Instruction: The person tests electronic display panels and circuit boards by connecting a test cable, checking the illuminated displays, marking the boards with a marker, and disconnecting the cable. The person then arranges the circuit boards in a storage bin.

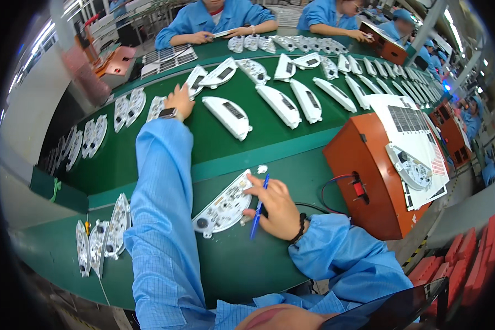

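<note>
the right hand pins a white panel to the green desk, its grip clamped on a blue pen. the left hand reaches out to a white housing on the belt, fingers resting on it; whether its grip is closed i cannot tell.

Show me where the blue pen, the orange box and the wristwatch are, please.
blue pen [257, 212]: head view, middle of its shaft.
orange box [363, 165]: head view, its sloped front face.
wristwatch [169, 114]: head view, on the watch face.

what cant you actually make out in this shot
- Head view: the left hand reaches far out to a white panel; too small to tell its grip.
- The right hand hides the blue pen middle and part of the white board.
- The orange box hides the red wire's end.
</note>
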A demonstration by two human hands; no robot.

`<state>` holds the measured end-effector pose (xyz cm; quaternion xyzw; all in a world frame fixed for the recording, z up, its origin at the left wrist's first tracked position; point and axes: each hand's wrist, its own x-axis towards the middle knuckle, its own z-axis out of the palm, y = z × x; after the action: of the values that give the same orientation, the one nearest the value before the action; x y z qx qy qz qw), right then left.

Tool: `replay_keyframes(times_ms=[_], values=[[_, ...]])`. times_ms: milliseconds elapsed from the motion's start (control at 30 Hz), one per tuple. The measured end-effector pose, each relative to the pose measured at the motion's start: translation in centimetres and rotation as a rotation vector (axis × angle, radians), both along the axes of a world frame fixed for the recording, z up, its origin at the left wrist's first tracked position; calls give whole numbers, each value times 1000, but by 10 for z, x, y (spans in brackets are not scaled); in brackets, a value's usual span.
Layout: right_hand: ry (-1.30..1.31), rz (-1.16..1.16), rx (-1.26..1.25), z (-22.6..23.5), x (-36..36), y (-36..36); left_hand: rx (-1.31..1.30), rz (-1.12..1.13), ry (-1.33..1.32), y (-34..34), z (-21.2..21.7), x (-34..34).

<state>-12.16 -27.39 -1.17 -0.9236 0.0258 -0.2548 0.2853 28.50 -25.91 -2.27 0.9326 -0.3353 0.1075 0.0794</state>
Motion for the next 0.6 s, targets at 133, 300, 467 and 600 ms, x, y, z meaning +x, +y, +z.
replay_keyframes(times_ms=[133,300,467,600], values=[[-3,7,18,-3,0,-3,37,-106,-186,2,-14,15],[-25,-8,-25,-5,-1,-1,-155,-164,-325,23,-3,6],[-5,-9,29,-13,0,-1,-471,-59,-225,73,69,-22],[-158,-88,94,-23,5,-12,-680,-127,91,143,134,-75]])
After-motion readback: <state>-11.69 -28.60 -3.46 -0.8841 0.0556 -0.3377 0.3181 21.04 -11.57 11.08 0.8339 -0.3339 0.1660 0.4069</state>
